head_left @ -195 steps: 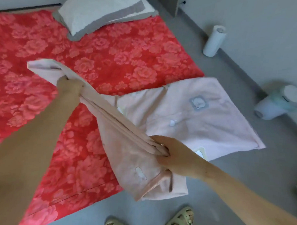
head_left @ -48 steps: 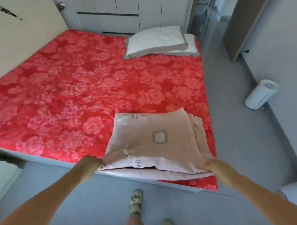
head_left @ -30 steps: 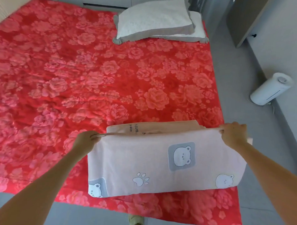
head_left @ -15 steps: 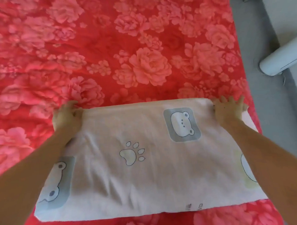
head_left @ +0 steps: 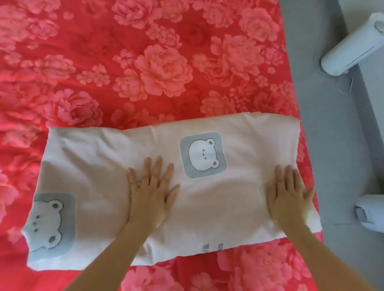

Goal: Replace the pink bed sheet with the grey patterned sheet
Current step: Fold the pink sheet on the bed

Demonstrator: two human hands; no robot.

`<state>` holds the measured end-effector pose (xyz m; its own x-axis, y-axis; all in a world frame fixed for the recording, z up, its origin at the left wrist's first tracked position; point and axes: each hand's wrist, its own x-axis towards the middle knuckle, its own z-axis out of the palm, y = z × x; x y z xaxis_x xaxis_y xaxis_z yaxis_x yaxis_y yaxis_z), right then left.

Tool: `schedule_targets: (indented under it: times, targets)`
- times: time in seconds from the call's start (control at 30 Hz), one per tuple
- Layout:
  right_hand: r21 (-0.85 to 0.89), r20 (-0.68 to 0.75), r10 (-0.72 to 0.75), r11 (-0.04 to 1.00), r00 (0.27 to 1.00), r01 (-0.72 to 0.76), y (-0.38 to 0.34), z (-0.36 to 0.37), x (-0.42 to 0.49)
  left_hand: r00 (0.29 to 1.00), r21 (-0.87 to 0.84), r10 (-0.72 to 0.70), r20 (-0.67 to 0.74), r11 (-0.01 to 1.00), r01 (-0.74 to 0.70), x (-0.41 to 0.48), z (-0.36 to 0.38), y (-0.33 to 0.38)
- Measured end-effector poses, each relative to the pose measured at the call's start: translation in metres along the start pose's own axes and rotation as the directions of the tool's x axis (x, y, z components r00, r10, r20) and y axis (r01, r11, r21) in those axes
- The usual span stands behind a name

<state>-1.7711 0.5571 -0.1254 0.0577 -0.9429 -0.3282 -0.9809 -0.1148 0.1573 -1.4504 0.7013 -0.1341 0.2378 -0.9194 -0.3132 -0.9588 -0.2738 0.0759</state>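
The pink bed sheet [head_left: 96,161], printed with grey bear squares, lies folded into a long rectangle near the right side of the bed. My left hand [head_left: 150,193] rests flat on its middle, fingers spread, palm down. My right hand [head_left: 286,193] presses flat on the sheet's right end, near the bed's edge. Neither hand grips the cloth. The grey patterned sheet is nowhere in view.
A red mattress cover with pink flowers [head_left: 140,66] fills most of the view under the folded sheet. On the grey floor [head_left: 330,140] to the right stand a white cylindrical appliance [head_left: 355,46] and another white appliance [head_left: 374,215].
Both hands let go of the sheet's far corners and slid back toward me onto its top. The left hand went to the middle; the right stayed at the right end.
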Motion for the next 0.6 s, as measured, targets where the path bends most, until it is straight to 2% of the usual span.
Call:
schedule_targets:
  times: [0.03,0.13,0.2,0.27,0.33,0.4,0.53,0.6]
  targets:
    - [0.018,0.032,0.062,0.998,0.998,-0.062,0.007,0.001,-0.006,1.000,-0.002,0.006,0.003,1.000,-0.006,-0.001,-0.001,0.003]
    - [0.231,0.045,0.251,0.939,0.967,-0.254,0.017,0.001,-0.028,1.000,0.017,0.019,-0.024,1.000,-0.018,-0.021,-0.007,0.004]
    - [0.301,0.043,0.325,0.897,0.945,-0.322,0.029,0.000,-0.038,0.988,0.022,-0.136,-0.075,0.990,0.138,-0.042,-0.014,-0.014]
    - [0.378,0.112,0.321,0.861,0.940,-0.339,0.045,-0.001,-0.040,0.936,-0.028,-0.339,-0.099,0.941,0.338,-0.070,-0.018,-0.038]
    - [0.496,0.234,0.301,0.781,0.925,-0.380,0.055,-0.007,-0.036,0.889,-0.050,-0.445,-0.108,0.896,0.442,-0.090,-0.019,-0.054]
    - [0.564,0.327,0.280,0.708,0.902,-0.424,0.060,-0.022,-0.031,0.849,-0.038,-0.525,-0.055,0.851,0.524,-0.091,-0.011,-0.058]
    - [0.683,0.491,0.129,0.557,0.862,-0.473,0.065,-0.057,-0.028,0.840,0.020,-0.529,0.120,0.847,0.531,-0.076,0.004,-0.063]
    - [0.718,0.476,0.086,0.536,0.875,-0.444,0.061,-0.083,-0.035,0.857,0.019,-0.484,0.179,0.872,0.489,-0.071,0.003,-0.065]
